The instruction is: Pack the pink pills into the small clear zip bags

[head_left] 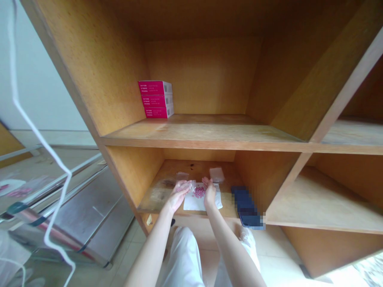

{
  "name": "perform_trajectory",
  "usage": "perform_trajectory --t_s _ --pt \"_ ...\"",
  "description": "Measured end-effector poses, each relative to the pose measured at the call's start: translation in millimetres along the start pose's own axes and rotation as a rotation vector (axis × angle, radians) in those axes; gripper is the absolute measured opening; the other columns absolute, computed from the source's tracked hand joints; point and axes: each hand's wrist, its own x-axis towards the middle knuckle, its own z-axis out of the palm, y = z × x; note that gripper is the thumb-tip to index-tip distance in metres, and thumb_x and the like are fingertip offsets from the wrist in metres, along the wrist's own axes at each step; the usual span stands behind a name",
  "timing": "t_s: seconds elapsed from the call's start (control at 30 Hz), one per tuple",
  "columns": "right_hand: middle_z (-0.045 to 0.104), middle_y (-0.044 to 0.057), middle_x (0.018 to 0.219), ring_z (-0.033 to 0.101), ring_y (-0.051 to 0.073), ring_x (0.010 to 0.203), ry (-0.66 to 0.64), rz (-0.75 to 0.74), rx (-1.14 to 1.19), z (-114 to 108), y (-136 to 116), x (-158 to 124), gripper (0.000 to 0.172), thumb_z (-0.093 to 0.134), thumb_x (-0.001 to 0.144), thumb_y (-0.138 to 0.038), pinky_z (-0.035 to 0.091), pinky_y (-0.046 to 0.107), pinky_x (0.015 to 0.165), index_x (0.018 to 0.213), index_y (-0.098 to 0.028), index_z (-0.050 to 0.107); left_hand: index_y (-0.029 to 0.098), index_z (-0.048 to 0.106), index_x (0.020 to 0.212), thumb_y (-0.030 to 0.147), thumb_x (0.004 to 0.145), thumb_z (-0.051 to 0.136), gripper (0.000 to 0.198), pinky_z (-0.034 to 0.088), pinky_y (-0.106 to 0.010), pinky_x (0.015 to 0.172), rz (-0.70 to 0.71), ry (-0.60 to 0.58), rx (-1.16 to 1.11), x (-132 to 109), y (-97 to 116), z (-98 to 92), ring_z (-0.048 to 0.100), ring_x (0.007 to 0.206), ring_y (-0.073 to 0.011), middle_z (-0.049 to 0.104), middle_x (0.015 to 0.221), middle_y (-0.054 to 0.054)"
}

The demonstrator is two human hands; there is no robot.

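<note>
My left hand (180,190) is closed on a small clear plastic bag (192,185), held just left of a pile of small pink pieces (199,192). They look like pills or beads, too small to tell which. The pile lies on a white sheet of paper (191,204) on the lower shelf. To the right of the pile is my right hand (210,192), its fingers apart at the paper's edge, with nothing visible in them. Behind it lies a flat clear plastic bag (217,174). Another clear bag (182,175) is partly hidden behind my left hand.
Three stacked pink boxes (157,99) stand on the upper shelf (209,131). A dark, partly pixelated flat object (247,207) lies right of the paper. Wooden side walls enclose the compartment. At left are a metal cart (101,211) and a hanging white cable (64,167).
</note>
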Motion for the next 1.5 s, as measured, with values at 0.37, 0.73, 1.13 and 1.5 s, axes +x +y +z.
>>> perform_trajectory --t_s 0.37,0.73,1.13,1.5 --pt "0.062 0.012 0.106 0.058 0.022 0.098 0.096 0.007 0.379 5.0 6.6 0.8 0.051 0.032 0.079 -0.052 0.043 0.031 0.083 0.096 -0.014 0.062 0.017 0.052 0.087 0.012 0.057 0.070 0.036 0.043 -0.030 0.079 -0.047 -0.020 0.312 20.5 -22.3 22.8 0.058 0.089 -0.0169 0.062 0.093 -0.004" --pt "0.064 0.010 0.103 0.061 0.021 0.093 0.091 -0.001 0.325 3.9 9.8 3.1 0.052 0.029 0.080 -0.052 0.046 0.030 0.077 0.094 -0.016 0.064 0.017 0.054 0.082 0.010 0.055 0.069 0.031 0.042 -0.029 0.078 -0.031 -0.033 0.395 23.8 -21.6 31.1 0.057 0.089 -0.0171 0.062 0.089 -0.004" --pt "0.064 0.011 0.101 0.062 0.020 0.090 0.103 -0.020 0.298 1.9 7.9 1.0 0.056 0.023 0.081 -0.053 0.047 0.030 0.076 0.093 -0.016 0.063 0.016 0.056 0.085 0.016 0.059 0.068 0.029 0.042 -0.031 0.079 -0.004 -0.045 0.506 19.5 -12.3 43.1 0.057 0.091 -0.0193 0.062 0.094 -0.006" --pt "0.065 0.010 0.101 0.062 0.020 0.090 0.119 -0.016 0.330 1.5 9.1 2.1 0.053 0.022 0.083 -0.049 0.047 0.030 0.074 0.091 -0.017 0.063 0.017 0.057 0.084 0.015 0.056 0.070 0.031 0.039 -0.034 0.085 0.006 0.019 0.475 18.9 -12.3 37.6 0.055 0.099 -0.0219 0.062 0.097 -0.007"
